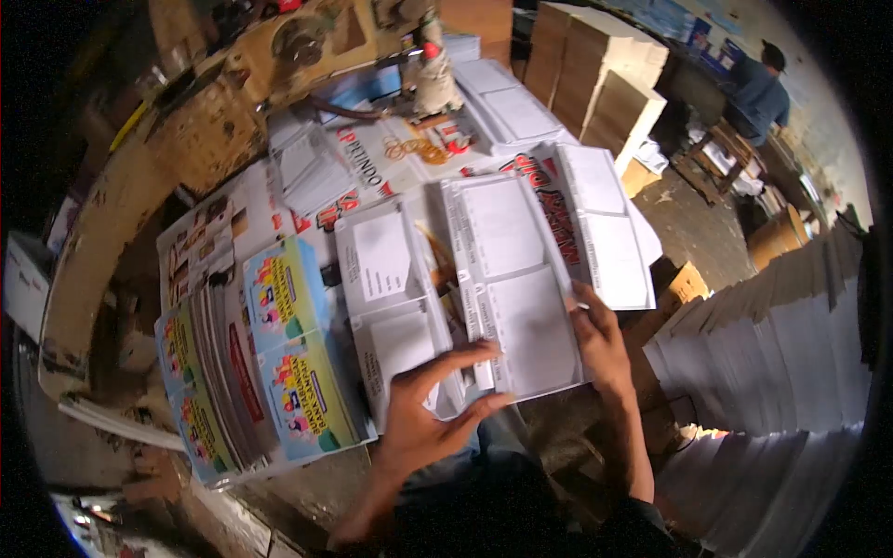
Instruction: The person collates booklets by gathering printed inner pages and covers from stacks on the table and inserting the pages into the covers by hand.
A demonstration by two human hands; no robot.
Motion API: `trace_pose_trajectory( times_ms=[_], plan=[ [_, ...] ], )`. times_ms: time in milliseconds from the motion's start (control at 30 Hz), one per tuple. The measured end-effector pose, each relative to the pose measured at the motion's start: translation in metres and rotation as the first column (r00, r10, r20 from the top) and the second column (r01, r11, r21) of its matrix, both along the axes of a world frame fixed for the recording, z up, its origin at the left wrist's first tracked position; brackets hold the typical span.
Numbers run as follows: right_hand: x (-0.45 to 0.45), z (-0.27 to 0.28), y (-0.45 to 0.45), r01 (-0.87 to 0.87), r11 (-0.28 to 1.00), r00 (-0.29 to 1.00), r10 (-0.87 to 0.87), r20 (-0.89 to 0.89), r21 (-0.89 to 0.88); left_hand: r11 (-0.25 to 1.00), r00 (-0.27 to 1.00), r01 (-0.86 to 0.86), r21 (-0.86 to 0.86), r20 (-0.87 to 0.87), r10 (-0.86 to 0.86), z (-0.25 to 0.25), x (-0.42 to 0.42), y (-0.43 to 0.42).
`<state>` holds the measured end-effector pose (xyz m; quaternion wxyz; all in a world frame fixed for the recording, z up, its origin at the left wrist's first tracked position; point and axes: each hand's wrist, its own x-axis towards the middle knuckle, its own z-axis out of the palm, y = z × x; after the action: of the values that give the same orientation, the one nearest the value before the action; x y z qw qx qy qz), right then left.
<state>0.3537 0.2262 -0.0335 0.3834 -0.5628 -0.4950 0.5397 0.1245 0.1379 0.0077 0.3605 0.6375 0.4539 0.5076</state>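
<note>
A stack of white printed sheets [535, 321] lies in front of me, with blank panels and a printed strip along its left side. My left hand [430, 409] is at its lower left, thumb and forefinger spread apart, fingertips close to the edge. Against the stack's right edge is my right hand [603, 342], fingers extended and nothing visibly gripped. Left of it lies another white printed stack [395, 321], partly covered by my left hand. Farther left are colourful booklet covers [296, 349] reading "Buku Tabungan Bank Sampah".
More white sheets [605, 214] lie to the right, others [507, 102] at the back. Rubber bands [419, 149] sit near a wrapped cone-shaped object [435, 79]. Worn machinery [298, 51] borders the table. Tall paper piles [763, 344] stand right; a person [758, 93] sits beyond.
</note>
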Motion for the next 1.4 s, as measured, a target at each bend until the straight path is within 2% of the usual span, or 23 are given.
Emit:
trace_pose_trajectory(
  times_ms=[33, 67, 133, 267, 333, 467, 567, 600, 633, 667, 733, 800, 867, 900, 933, 967, 1000, 1033, 1067, 1133, 1200, 1267, 1400],
  plan=[
    [-0.008, 0.017, -0.005, 0.107, 0.993, 0.992, -0.103, 0.069, -0.053, 0.995, 0.981, -0.101, -0.017, -0.165, 0.097, 0.001, -0.012, -0.006],
    [-0.005, 0.007, -0.003, 0.173, 0.981, 0.978, -0.161, 0.13, -0.088, 0.988, 0.872, -0.154, -0.023, -0.474, 0.125, 0.006, -0.023, -0.014],
    [0.001, -0.006, 0.001, 0.225, 0.97, 0.974, -0.22, 0.063, -0.09, 0.987, 0.758, -0.132, -0.087, -0.651, 0.044, 0.005, -0.038, -0.022],
    [-0.015, 0.013, -0.005, 0.211, 0.974, 0.967, -0.194, 0.168, -0.087, 0.955, 0.84, -0.089, -0.283, -0.537, -0.082, -0.021, -0.05, -0.028],
    [-0.015, 0.013, -0.006, 0.164, 0.985, 0.969, -0.152, 0.194, -0.048, 0.973, 0.919, -0.057, -0.222, -0.393, -0.036, -0.031, -0.053, -0.029],
    [-0.009, 0.002, 0.002, 0.134, 0.99, 0.973, -0.124, 0.195, -0.038, 0.993, 0.894, -0.063, -0.098, -0.448, 0.012, -0.034, -0.056, -0.033],
    [-0.008, -0.002, 0.005, -0.007, 0.997, 0.963, -0.013, 0.271, 0.071, 0.962, 0.917, -0.243, -0.122, -0.351, 0.187, -0.018, -0.047, -0.048],
    [-0.012, 0.0, 0.001, -0.017, 0.997, 0.962, -0.005, 0.273, 0.078, 0.913, 0.937, -0.305, -0.27, -0.256, 0.237, -0.011, -0.046, -0.054],
    [-0.021, 0.004, -0.005, 0.053, 0.996, 0.99, -0.062, 0.123, 0.076, 0.841, 0.94, -0.342, -0.419, -0.165, 0.3, -0.008, -0.045, -0.06],
    [-0.032, 0.009, -0.011, 0.121, 0.991, 0.992, -0.12, -0.031, 0.06, 0.839, 0.936, -0.351, -0.416, -0.166, 0.31, -0.014, -0.044, -0.064],
    [-0.052, 0.013, -0.016, -0.044, 0.993, 0.999, 0.043, 0.014, 0.108, 0.838, 0.906, -0.376, -0.396, 0.033, 0.422, -0.029, -0.042, -0.068],
    [-0.076, 0.009, -0.018, -0.224, 0.971, 0.972, 0.229, -0.055, 0.083, 0.855, 0.928, -0.342, -0.391, 0.0, 0.372, -0.018, -0.045, -0.067],
    [-0.099, -0.004, -0.023, -0.324, 0.92, 0.943, 0.293, 0.158, 0.223, 0.867, 0.944, -0.314, -0.387, -0.036, 0.327, -0.014, -0.047, -0.065],
    [-0.109, -0.01, -0.024, -0.314, 0.936, 0.942, 0.329, -0.071, 0.16, 0.897, 0.949, -0.215, -0.387, 0.136, 0.286, -0.015, -0.048, -0.065],
    [-0.11, -0.027, -0.024, -0.331, 0.93, 0.936, 0.345, -0.073, 0.158, 0.922, 0.921, -0.119, -0.369, 0.305, 0.241, -0.017, -0.05, -0.065],
    [-0.104, -0.052, -0.023, -0.312, 0.906, 0.945, 0.327, -0.003, 0.286, 0.969, 0.955, -0.066, -0.238, 0.266, 0.13, -0.016, -0.061, -0.065],
    [-0.115, -0.039, -0.026, -0.301, 0.862, 0.951, 0.303, 0.062, 0.407, 0.965, 0.95, -0.09, -0.245, 0.269, 0.157, -0.01, -0.075, -0.068],
    [-0.111, -0.014, -0.032, -0.239, 0.965, 0.971, 0.234, 0.057, 0.107, 0.965, 0.982, -0.189, -0.18, -0.055, 0.182, 0.002, -0.091, -0.074],
    [-0.119, -0.001, -0.034, -0.149, 0.989, 0.989, 0.149, -0.009, 0.005, 0.96, 0.904, -0.262, -0.104, -0.376, 0.206, 0.011, -0.107, -0.083],
    [-0.125, 0.009, -0.035, -0.146, 0.989, 0.989, 0.146, -0.007, -0.003, 0.957, 0.818, -0.237, -0.167, -0.566, 0.104, 0.02, -0.132, -0.094],
    [-0.128, 0.009, -0.033, -0.123, 0.992, 0.992, 0.123, 0.001, 0.009, 0.945, 0.789, -0.242, -0.221, -0.612, 0.059, 0.006, -0.15, -0.105],
    [-0.126, 0.006, -0.036, -0.097, 0.995, 0.995, 0.098, -0.024, 0.038, 0.926, 0.87, -0.216, -0.308, -0.492, 0.039, -0.007, -0.157, -0.11],
    [-0.135, 0.021, -0.039, -0.001, 1.0, 1.0, 0.001, 0.008, -0.032, 0.924, 0.896, -0.227, -0.307, -0.438, 0.074, -0.012, -0.161, -0.114]
  ],
)
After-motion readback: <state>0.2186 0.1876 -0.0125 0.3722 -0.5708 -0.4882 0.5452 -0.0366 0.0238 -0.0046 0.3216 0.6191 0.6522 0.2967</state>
